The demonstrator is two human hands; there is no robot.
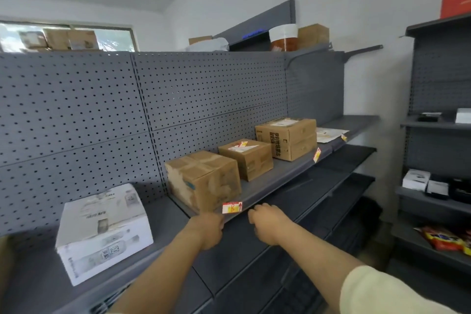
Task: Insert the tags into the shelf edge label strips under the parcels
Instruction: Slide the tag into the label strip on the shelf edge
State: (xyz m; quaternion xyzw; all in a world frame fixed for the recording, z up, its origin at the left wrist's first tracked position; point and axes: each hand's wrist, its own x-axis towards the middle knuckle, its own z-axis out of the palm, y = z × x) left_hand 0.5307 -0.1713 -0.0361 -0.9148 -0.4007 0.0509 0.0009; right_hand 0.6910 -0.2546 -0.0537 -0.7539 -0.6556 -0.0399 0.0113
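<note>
Tag [232, 207] between hands — nearest parcel [204, 180] behind

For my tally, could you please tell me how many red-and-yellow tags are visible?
4: one on the strip by the hands, one atop the middle box, two on strips farther right.

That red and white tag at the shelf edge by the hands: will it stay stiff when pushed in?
The red and white paper tag looks thin, so it probably bends or buckles if pushed from one end. It is likely very light, and may slip off the grey shelf edge strip.
</note>
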